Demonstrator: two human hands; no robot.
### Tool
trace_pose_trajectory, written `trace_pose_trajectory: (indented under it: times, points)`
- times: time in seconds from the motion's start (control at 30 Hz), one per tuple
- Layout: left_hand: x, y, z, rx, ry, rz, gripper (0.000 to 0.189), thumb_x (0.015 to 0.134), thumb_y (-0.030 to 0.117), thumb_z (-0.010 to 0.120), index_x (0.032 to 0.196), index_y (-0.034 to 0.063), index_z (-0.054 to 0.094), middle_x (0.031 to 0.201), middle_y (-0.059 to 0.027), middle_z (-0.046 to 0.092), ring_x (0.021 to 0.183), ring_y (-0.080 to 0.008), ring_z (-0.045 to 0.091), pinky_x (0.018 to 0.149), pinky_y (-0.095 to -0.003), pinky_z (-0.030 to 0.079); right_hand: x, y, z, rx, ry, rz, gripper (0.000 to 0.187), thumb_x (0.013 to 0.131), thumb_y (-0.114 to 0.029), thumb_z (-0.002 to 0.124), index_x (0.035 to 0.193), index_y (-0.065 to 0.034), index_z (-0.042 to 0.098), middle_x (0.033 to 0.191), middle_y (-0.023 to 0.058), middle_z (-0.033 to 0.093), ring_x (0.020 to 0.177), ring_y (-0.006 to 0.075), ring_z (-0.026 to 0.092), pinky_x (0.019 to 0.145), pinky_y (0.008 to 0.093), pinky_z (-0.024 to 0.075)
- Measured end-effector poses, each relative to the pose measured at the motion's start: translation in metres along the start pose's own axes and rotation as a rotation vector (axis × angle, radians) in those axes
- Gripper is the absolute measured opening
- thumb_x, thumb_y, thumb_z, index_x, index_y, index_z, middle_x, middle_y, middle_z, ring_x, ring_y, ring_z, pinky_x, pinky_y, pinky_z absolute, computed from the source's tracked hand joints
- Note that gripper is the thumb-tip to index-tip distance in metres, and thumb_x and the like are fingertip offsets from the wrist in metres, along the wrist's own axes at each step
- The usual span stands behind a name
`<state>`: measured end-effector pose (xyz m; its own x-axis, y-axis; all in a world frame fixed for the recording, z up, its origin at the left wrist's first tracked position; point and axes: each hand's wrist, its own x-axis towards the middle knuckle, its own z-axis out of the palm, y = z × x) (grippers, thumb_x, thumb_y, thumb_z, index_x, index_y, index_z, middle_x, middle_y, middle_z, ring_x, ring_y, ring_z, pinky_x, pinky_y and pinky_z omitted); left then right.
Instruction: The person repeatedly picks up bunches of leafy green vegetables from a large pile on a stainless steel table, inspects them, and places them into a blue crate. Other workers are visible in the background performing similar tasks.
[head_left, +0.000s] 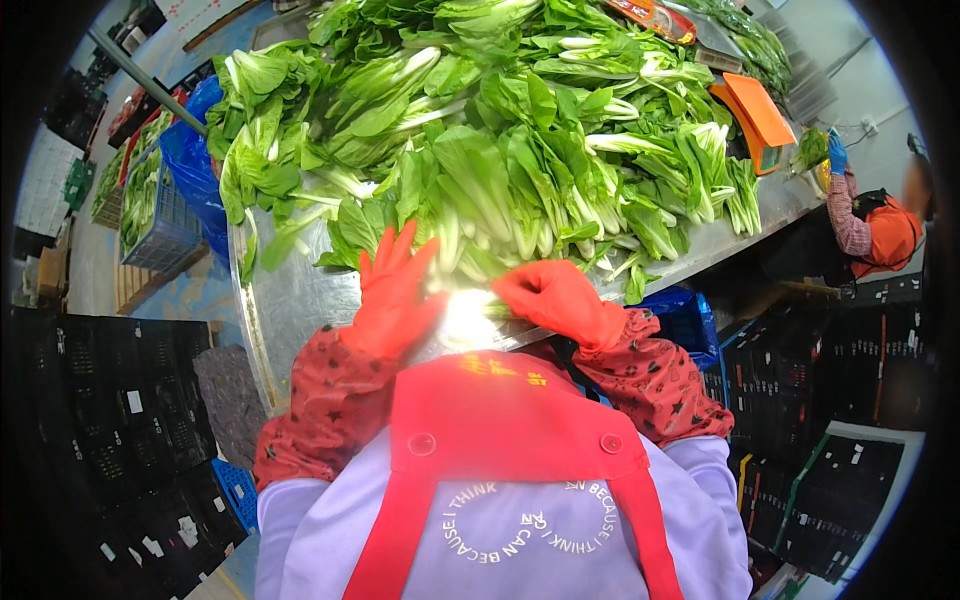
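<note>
A large heap of leafy greens with white stalks (480, 165) covers much of a metal table (300, 289). My left hand (394, 296), in a red rubber glove, lies at the heap's near edge with its fingers apart and holds nothing that I can see. Across a bright glare spot from it, my right hand (559, 300), gloved alike, has its fingers curled at the near table edge. A pale green stalk (495, 307) shows beside those curled fingers; whether they grip it is unclear.
An orange weighing scale (757, 124) stands at the table's right. Blue bags hang at left (195, 157) and below the right edge (679, 319). A crate of greens (161, 217) is at left, black crates (112, 397) lower left. A co-worker (877, 225) is at far right.
</note>
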<state>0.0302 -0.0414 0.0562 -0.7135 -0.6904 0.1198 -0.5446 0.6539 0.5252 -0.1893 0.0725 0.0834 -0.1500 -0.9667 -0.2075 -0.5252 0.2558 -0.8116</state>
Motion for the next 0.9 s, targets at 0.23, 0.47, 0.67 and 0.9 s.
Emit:
trace_pose_trajectory:
  times: [0.23,0.47,0.67,0.9]
  points:
    - [-0.015,0.017,-0.014,-1.246,0.338,-0.417,0.027,0.094,0.018,0.055,0.113,-0.0007,0.060,0.099,-0.0097,0.065,0.090,-0.0169,0.062,0.083,-0.0314,0.049,0.066,0.014,0.022,-0.912,0.538,-0.294,0.050,0.073,-0.021,0.070,0.119,-0.0085,0.054,0.074,0.0119,0.058,0.063,0.0304,0.058,0.054,0.0412,0.0450]
    - [-0.018,0.009,-0.027,-1.405,0.262,-0.610,0.033,0.098,0.027,0.046,0.109,-0.0013,0.058,0.088,-0.0091,0.064,0.076,-0.0167,0.062,0.069,-0.0297,0.050,0.069,0.022,-0.008,0.019,0.307,-0.177,0.046,0.080,-0.015,0.066,0.121,0.0001,0.051,0.083,0.0072,0.060,0.071,0.0157,0.059,0.061,0.0283,0.0470]
    - [-0.005,0.026,-0.028,-1.337,0.099,-0.567,0.033,0.095,0.025,0.053,0.116,-0.0002,0.057,0.098,-0.0104,0.065,0.085,-0.0169,0.063,0.076,-0.0289,0.050,0.043,0.001,-0.018,0.935,0.077,0.008,0.037,0.086,-0.009,0.060,0.122,-0.0034,0.050,0.101,0.0059,0.059,0.088,0.0133,0.058,0.076,0.0274,0.0506]
    - [0.017,0.070,-0.016,-1.429,-0.093,-0.365,0.043,0.092,0.023,0.057,0.127,-0.0005,0.049,0.116,-0.0109,0.059,0.100,-0.0167,0.059,0.084,-0.0282,0.048,0.023,-0.010,-0.016,0.994,-0.106,-0.031,0.047,0.085,-0.007,0.057,0.129,-0.0020,0.044,0.111,0.0081,0.059,0.095,0.0160,0.059,0.078,0.0286,0.0505]
